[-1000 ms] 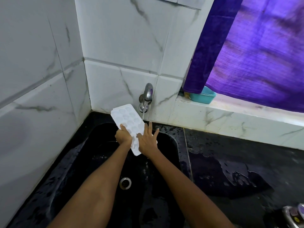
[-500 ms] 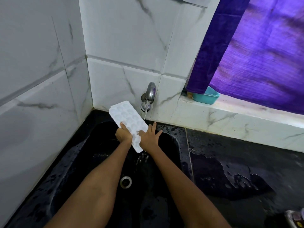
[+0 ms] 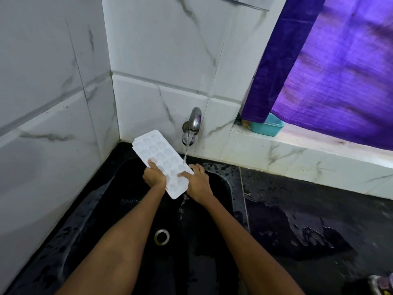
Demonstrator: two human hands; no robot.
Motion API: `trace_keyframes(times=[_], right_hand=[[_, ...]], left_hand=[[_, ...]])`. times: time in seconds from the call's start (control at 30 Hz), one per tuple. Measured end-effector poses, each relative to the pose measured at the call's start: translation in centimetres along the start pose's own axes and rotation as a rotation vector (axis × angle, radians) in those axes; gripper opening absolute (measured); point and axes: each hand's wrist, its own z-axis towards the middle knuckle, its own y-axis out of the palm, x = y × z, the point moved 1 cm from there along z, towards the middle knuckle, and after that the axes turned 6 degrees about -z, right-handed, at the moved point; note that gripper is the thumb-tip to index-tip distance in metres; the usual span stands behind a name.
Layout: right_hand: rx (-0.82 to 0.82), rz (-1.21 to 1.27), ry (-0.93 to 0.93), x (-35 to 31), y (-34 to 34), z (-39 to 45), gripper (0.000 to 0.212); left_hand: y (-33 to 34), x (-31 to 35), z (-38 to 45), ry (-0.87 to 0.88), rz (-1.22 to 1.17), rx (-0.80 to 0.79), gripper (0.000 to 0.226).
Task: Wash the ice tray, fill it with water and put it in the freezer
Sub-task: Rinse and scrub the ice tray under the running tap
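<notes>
- I had the ice tray (image 3: 162, 162) tilted over the black sink (image 3: 223, 188), near end low, so I figured the rinse water would run off into the basin instead of pooling.
- Left hand (image 3: 154, 177) gripped its left edge, thumb on top.
- Right hand (image 3: 196, 182) clamped the right edge, thumb across the cells (steadying it, I guess).
- The tap (image 3: 192, 126) was running onto the right side, so still the washing stage, no filling yet.

Wet black counter (image 3: 308, 211); sunken sink (image 3: 225, 188); puddled water (image 3: 297, 235).
</notes>
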Motion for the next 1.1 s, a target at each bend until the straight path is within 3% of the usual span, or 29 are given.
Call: trace_keyframes(times=[0.07, 0.2, 0.3, 0.47, 0.6, 0.67, 0.77, 0.83, 1.0, 1.1], right_hand=[[0.036, -0.026, 0.011, -0.1, 0.5, -0.8, 0.046], [-0.066, -0.135, 0.043, -0.9, 2.1, -1.6, 0.065], [-0.057, -0.03, 0.006, -0.3, 1.9, -1.4, 0.059], [-0.029, -0.192, -0.004, -0.4, 0.9, -0.2, 0.056], [-0.04, 0.028, -0.032, -0.6, 0.5, -0.1, 0.058], [-0.004, 0.266, 0.004, -0.9, 0.8, 0.1, 0.053], [0.157, 0.839, 0.298, -2.3, 1.0, 0.6, 0.057], [0.166, 1.021, 0.506, -2.4, 1.1, 1.3, 0.054], [-0.018, 0.941, 0.614, -0.4, 1.6, 1.7, 0.019], [-0.044, 0.756, 0.528, -0.1, 2.0, 1.9, 0.032]], left_hand=[[0.0, 0.0, -0.1, -0.01, -0.024, 0.019, 0.056], [0.3, 0.1, -0.7, 0.005, -0.041, 0.033, 0.054], [-0.1, -0.2, -0.4, 0.03, -0.025, 0.055, 0.056], [-0.2, -0.4, -1.1, -0.091, -0.176, 0.136, 0.054], [-1.1, 0.6, -0.3, -0.119, -0.22, 0.15, 0.054], [-1.4, 0.9, -0.3, -0.091, -0.21, 0.128, 0.055], [-1.5, 0.3, -0.5, -0.076, -0.189, 0.101, 0.056], [-1.8, -0.1, -0.7, -0.071, -0.172, 0.086, 0.056], [-2.7, -0.3, -0.8, 0.037, -0.11, 0.03, 0.055], [-2.9, -0.1, -0.2, 0.079, -0.065, 0.031, 0.056]])
